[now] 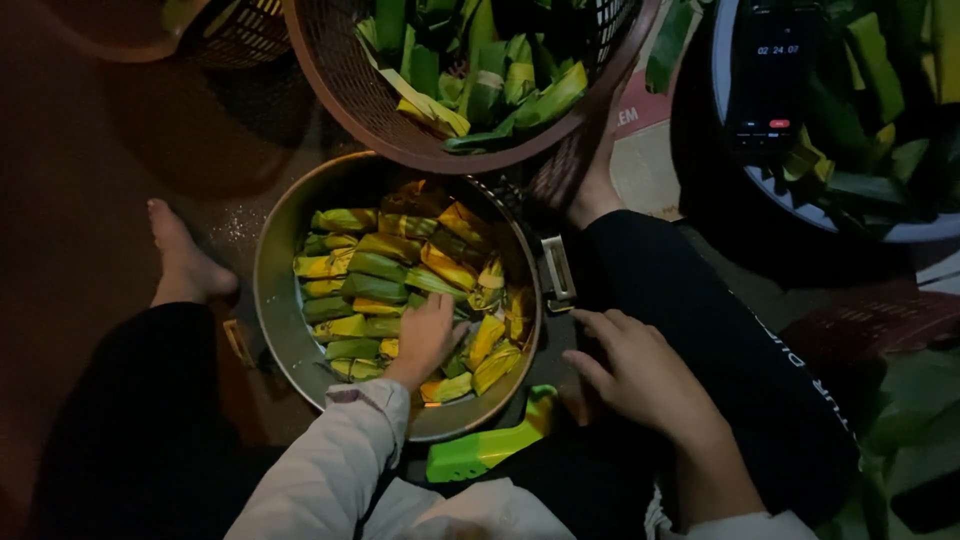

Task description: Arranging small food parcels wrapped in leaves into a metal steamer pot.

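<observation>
A large metal pot (272, 300) sits on the floor between my legs, filled with several leaf-wrapped parcels (375, 268) laid in rows. My left hand (425, 338) reaches into the pot, palm down, resting flat on the parcels near the pot's near side; it holds nothing I can see. My right hand (640, 372) hovers just outside the pot's right rim, over my right leg, fingers spread and empty. A green plastic tool (490, 447) lies on the floor below the pot, between the two hands.
A brown plastic basket (340, 80) with more green leaf parcels leans over the pot's far rim. At top right stands a white-rimmed tub (800, 212) of leaves with a phone (772, 75) propped on it. My bare left foot (183, 262) rests left of the pot.
</observation>
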